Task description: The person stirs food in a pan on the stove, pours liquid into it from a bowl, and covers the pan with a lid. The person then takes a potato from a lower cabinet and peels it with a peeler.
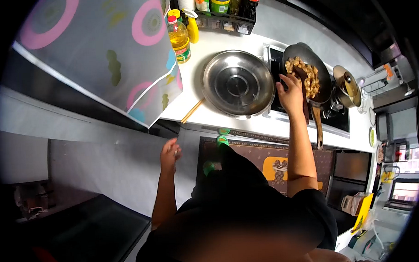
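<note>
My right hand (291, 95) reaches over the hob's near left side, fingers spread and nothing visible in them. Just right of it a dark spatula (305, 104) rests with its blade in a black frying pan (326, 76), its handle hanging toward the counter edge. Browned chunks of food (312, 83) fill part of the pan, whose wooden handle (318, 127) points toward me. On the counter to the left sits a wide, shiny metal lid or basin (238, 84). My left hand (170, 154) hangs in front of the counter, loosely half-curled, apparently holding nothing.
Wooden chopsticks (192, 110) lie by the metal lid or basin. An oil bottle (179, 42) and a yellow spray bottle (192, 27) stand behind, near a black condiment rack (226, 24). A lidded pot (346, 87) is right of the pan. A patterned cover (100, 51) juts in at left.
</note>
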Tool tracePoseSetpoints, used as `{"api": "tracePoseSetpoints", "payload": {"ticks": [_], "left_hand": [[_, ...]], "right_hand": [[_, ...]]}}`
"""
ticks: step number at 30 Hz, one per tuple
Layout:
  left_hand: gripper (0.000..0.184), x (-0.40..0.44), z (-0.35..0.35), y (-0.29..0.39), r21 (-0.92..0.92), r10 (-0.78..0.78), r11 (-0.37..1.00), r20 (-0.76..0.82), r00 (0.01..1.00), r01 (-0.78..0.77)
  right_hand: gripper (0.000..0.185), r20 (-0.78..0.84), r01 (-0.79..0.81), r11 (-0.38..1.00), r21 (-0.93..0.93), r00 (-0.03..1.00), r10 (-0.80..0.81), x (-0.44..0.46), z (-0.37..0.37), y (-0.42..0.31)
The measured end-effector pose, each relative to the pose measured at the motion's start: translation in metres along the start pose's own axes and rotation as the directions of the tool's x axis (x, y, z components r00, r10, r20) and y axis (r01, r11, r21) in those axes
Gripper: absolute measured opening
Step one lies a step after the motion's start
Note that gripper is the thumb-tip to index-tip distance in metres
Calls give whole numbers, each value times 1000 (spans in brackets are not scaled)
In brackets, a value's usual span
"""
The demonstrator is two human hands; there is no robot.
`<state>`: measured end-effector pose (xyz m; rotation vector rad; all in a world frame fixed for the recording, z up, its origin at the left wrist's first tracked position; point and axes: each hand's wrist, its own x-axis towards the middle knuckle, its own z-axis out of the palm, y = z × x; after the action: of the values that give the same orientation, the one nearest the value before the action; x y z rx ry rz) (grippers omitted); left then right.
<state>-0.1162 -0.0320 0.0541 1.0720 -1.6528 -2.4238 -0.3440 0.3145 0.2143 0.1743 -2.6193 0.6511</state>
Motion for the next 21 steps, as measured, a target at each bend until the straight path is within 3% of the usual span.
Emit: {"api": "tracePoseSetpoints", "payload": {"ticks": [2,4,5,6,8,9,10,12,13,16,19,21], "left_hand": [[27,50,56,30,-32,133,991,242,961,-129],[27,77,139,87,27,270,956,308,912,-292],[27,102,175,107,-17,220,973,390,894,-232],[25,127,213,122,-1,278,951,441,854,-309],[24,195,289,135,27,304,933,472,828,-359],[28,246,327,124,16,409,883,467,784,-470],[32,276,359,127,235,345,852,420,839,-468],[44,314,411,138,424,225,833,330,917,-357],[50,348,433,130,503,276,766,305,911,-401],[54,396,472,128,539,144,791,294,945,-289],[41,423,488,116,587,162,733,341,926,-344],[36,420,485,116,460,115,837,379,918,-295]], "right_hand": [[29,73,33,999,3,997,-33,23,12,-16],[27,74,109,993,55,991,-113,36,18,-30],[27,87,128,984,123,986,-139,38,16,-39],[27,90,157,973,169,981,-174,37,16,-39],[26,157,167,953,252,965,-210,30,9,-36],[25,218,147,947,287,952,-213,27,-1,-34],[26,258,94,938,335,948,-187,23,-9,-30],[26,340,-21,923,384,933,-121,18,-27,-24],[27,377,-75,920,385,922,-83,19,-37,-22],[26,428,-195,903,383,904,14,22,-55,-12],[25,429,-285,866,411,899,93,28,-64,-13],[24,412,-272,869,413,907,89,31,-64,-13]]}}
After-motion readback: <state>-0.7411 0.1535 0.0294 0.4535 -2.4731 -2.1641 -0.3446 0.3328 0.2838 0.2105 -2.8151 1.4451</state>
